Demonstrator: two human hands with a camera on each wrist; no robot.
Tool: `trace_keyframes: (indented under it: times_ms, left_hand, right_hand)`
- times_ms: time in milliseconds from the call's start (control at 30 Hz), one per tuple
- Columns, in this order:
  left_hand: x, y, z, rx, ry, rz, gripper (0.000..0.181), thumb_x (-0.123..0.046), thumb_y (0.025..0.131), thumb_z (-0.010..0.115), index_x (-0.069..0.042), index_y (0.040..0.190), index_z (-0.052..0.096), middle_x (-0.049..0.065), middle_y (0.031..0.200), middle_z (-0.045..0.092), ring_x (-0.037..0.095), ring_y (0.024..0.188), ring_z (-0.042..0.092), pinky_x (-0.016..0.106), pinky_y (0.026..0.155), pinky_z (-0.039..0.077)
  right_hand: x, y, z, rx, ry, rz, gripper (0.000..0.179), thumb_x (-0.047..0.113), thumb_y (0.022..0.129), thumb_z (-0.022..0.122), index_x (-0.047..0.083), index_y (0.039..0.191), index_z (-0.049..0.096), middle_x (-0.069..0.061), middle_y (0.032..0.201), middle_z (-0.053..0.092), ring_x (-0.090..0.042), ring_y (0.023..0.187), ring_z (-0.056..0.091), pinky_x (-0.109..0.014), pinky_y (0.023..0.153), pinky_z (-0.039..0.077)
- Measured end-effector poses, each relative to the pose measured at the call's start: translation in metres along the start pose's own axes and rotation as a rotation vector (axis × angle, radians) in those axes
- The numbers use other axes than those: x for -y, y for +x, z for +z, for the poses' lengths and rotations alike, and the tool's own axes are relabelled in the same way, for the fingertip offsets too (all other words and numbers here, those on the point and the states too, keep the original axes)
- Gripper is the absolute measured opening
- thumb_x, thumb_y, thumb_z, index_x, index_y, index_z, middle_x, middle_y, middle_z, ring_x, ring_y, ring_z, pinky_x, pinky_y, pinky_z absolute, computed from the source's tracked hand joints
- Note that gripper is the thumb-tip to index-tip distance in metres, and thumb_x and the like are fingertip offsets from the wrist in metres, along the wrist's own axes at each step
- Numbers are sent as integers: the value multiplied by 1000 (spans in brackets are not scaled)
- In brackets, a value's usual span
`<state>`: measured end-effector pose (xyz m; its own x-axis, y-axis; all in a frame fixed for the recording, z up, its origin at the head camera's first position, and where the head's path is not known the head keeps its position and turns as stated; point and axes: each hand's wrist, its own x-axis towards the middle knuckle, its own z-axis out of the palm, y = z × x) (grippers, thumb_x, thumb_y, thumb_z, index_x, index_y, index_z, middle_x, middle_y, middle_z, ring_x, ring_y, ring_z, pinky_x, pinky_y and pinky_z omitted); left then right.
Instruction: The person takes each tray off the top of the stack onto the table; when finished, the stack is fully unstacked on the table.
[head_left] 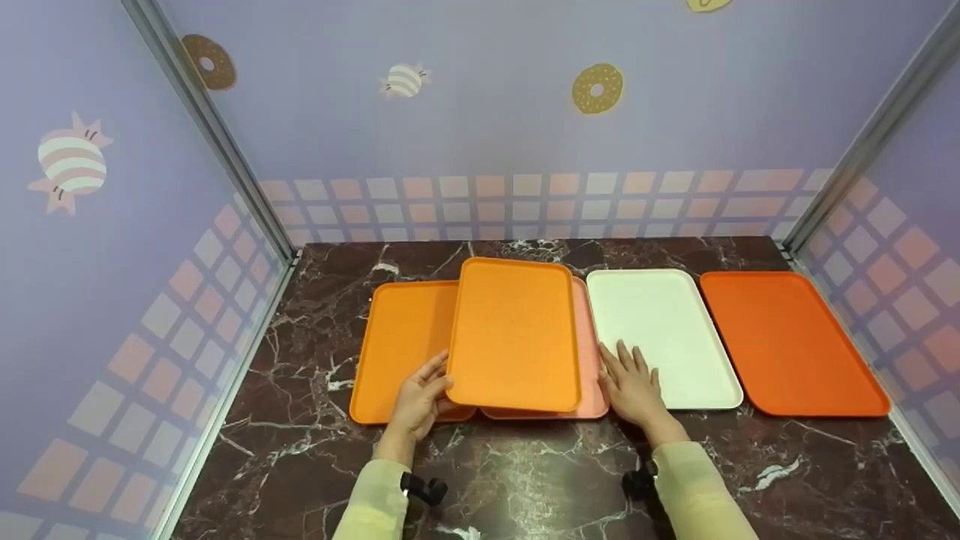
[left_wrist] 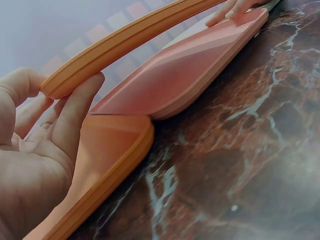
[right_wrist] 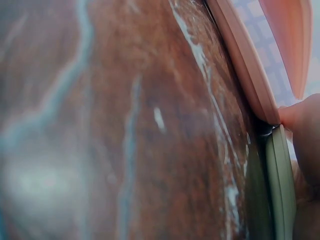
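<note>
My left hand (head_left: 420, 394) pinches the near left edge of an orange tray (head_left: 516, 337), thumb on one face and fingers on the other. In the left wrist view that raised tray (left_wrist: 125, 50) slants above the pink tray (left_wrist: 180, 75) and a second orange tray (left_wrist: 117, 135). From the head, it covers most of the pink tray (head_left: 591, 375) and part of the second orange tray (head_left: 405, 337). My right hand (head_left: 634, 386) rests with fingers extended over the left side of a white tray (head_left: 660, 322), its thumb right at the pink tray's right edge.
A red-orange tray (head_left: 795, 337) lies right of the white one, near the right wall. All stand on a dark, veined marble tabletop (head_left: 517, 480). Patterned panels enclose the left, right and back wall (head_left: 495, 135).
</note>
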<state>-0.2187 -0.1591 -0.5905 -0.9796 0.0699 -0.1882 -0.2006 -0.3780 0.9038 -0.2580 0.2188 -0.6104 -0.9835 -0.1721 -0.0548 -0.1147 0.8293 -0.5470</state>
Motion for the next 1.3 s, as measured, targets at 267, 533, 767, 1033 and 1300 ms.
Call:
trace_keyframes:
  times_ms: [267,533,767,1033,1300]
  left_hand:
    - [-10,-3,-15,-37,23,15,62,5,99,57,-3,158,39,8,130,59,10,79,69,26,64,61]
    - [-21,-9,-37,-58,30,56,62,3,100,57,2,159,34,1,123,60,6,74,67,25,63,59]
    - [-34,-14,-60,-142,42,72,61,4,101,53,1,159,33,17,153,40,1,68,55,18,57,51]
    - [-47,-23,-84,-210,49,100,58,3,102,53,2,158,36,1,130,56,1,65,54,16,54,47]
    - [-60,-32,-106,-224,-15,116,53,0,103,55,-1,155,44,-10,110,74,7,77,69,21,58,55]
  right_hand:
    - [0,-1,0,-13,-6,-7,55,29,110,44,17,163,32,-23,171,15,-51,158,6,-81,118,2]
    - [-2,1,1,10,4,2,57,30,110,42,17,164,29,-23,171,13,-50,158,3,-81,118,0]
    - [-1,-1,0,2,20,1,57,30,110,44,18,164,29,-22,172,13,-50,158,2,-80,119,-1]
    - [1,-2,0,0,25,7,57,30,110,44,17,164,30,-23,171,13,-50,158,3,-80,119,-2]
    - [1,-1,0,-1,22,5,58,29,109,45,17,164,29,-23,171,14,-50,158,3,-80,119,-1]
